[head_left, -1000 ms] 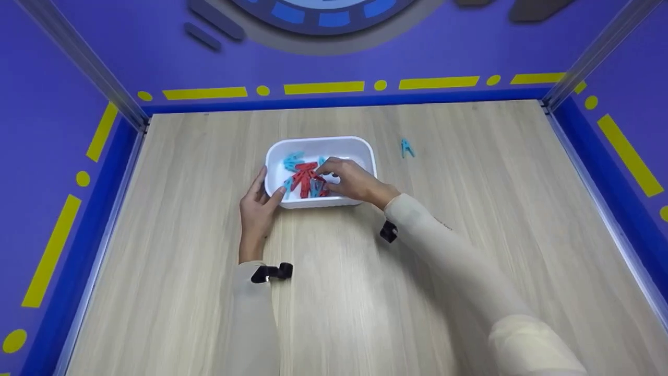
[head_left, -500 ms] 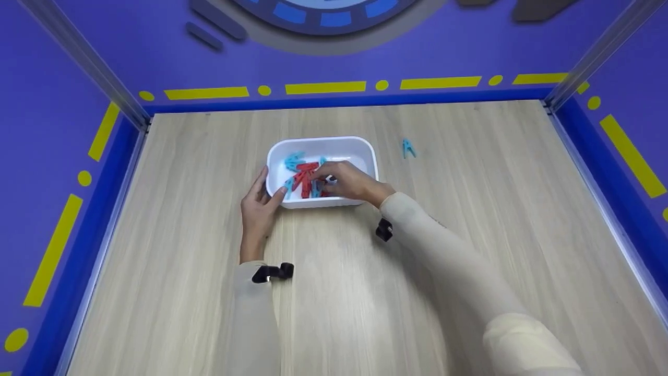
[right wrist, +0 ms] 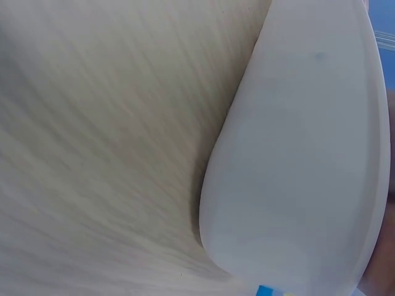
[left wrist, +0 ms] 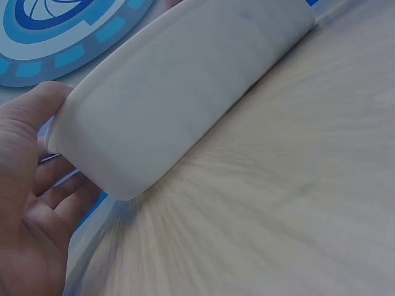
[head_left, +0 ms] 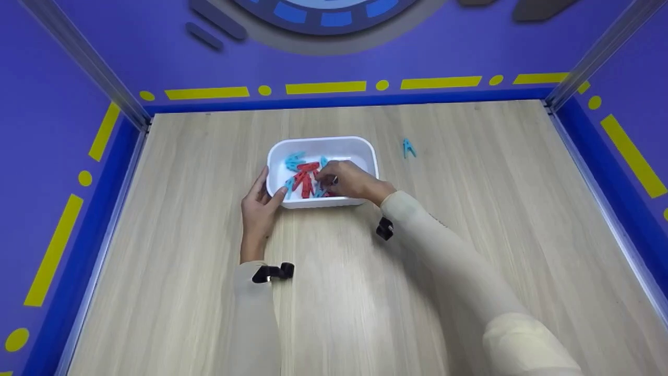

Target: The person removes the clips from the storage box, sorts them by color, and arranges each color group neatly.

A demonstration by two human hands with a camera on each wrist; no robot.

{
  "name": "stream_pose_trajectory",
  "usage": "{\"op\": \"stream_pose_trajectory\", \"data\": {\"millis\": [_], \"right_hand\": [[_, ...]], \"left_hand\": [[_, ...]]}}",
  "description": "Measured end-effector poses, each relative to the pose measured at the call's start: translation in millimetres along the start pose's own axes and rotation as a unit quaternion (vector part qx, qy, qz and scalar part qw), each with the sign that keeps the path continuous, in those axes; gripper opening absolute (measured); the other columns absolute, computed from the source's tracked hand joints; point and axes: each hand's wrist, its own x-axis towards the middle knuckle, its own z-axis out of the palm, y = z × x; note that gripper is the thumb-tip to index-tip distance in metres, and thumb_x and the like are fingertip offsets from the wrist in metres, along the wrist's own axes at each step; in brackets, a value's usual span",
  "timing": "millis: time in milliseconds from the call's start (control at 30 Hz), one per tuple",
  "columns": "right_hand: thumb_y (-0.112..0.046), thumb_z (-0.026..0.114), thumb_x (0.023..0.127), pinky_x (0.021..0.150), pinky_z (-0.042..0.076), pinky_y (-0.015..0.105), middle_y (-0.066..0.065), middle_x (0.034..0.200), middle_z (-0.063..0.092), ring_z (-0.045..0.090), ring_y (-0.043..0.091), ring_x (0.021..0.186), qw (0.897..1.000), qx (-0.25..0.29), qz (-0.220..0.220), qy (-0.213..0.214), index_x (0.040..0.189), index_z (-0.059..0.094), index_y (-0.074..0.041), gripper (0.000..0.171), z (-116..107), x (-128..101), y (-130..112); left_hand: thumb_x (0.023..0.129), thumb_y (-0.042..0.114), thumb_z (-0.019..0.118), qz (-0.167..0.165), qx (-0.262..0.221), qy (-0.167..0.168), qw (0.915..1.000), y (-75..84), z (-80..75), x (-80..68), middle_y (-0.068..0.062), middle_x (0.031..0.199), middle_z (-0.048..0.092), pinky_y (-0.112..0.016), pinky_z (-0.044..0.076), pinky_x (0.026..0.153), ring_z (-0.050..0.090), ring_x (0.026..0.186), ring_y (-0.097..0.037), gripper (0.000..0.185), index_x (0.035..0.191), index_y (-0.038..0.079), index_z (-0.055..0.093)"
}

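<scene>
A white plastic tub (head_left: 318,204) stands on the table, with several red clothespins (head_left: 306,187) and light-blue clothespins (head_left: 294,160) lying loose inside. My left hand (head_left: 257,211) grips its near left corner, thumb at the rim and fingers against the outer wall; the left wrist view shows this hold on the tub (left wrist: 154,92) up close. Reaching over the right side, my right hand (head_left: 350,180) has curled fingers down among the clothespins. Its fingertips are partly hidden, so whether they pinch a clothespin cannot be told. In the right wrist view the tub's wall (right wrist: 296,154) hides the fingers.
One light-blue clothespin (head_left: 408,148) lies on the wooden table (head_left: 469,209), behind and right of the tub. Blue-purple panels (head_left: 334,62) with yellow marks enclose the table at the back and both sides.
My right hand's fingers have shifted slightly within the tub, and some clothespins beneath them have moved a little. The left hand and the tub stay in place.
</scene>
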Motion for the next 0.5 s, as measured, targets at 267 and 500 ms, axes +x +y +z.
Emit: {"op": "stream_pose_trajectory", "data": {"millis": [267, 500], "right_hand": [[0.007, 0.071, 0.097, 0.095, 0.06, 0.037, 0.015, 0.117, 0.073, 0.069, 0.025, 0.107, 0.999, -0.007, 0.03, -0.008, 0.124, 0.076, 0.002, 0.028, -2.1, -2.1, -0.5], [0.011, 0.07, 0.096, 0.094, 0.059, 0.036, 0.015, 0.117, 0.072, 0.067, 0.024, 0.106, 0.999, -0.022, 0.042, -0.014, 0.126, 0.075, 0.002, 0.032, -4.1, -2.9, -2.3]], "left_hand": [[0.098, 0.016, 0.08, -0.002, 0.002, 0.002, 1.0, 0.6, 0.5, -0.8, -0.011, 0.166, 0.041, -0.029, 0.042, 0.117, 0.04, 0.152, -0.027, 0.071, 0.16, 0.008, 0.047], [0.098, 0.016, 0.08, -0.003, 0.001, 0.0, 1.0, 0.0, 0.2, -0.3, -0.01, 0.166, 0.041, -0.027, 0.042, 0.117, 0.04, 0.152, -0.026, 0.072, 0.161, 0.008, 0.046]]}}
